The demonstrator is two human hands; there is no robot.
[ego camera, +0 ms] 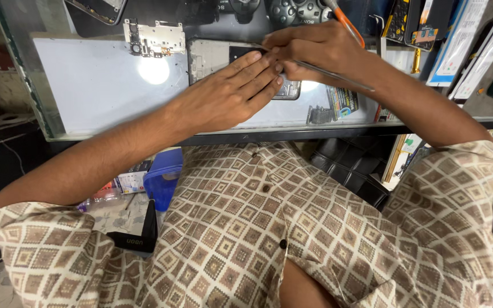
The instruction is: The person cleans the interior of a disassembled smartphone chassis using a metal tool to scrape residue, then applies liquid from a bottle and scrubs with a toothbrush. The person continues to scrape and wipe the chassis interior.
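An opened phone body (209, 57) lies flat on the glass counter (92, 85), its grey inner frame showing. My left hand (229, 94) rests palm down on it, fingers together, pressing it against the glass. My right hand (315, 48) sits just above and to the right, pinching a thin metal tool (338, 77) whose tip meets the phone near my left fingertips. An orange-handled tool (346, 23) sticks up from behind my right hand. A separate metal phone plate (154, 39) lies on the counter to the left of the phone.
Game controllers (292, 10) and another phone (99, 8) lie at the counter's far edge. Packaged goods (463, 40) stand at the right. Small dark parts (332, 105) sit near the front edge. Below the counter are a blue tub (164, 177) and a black item (138, 239).
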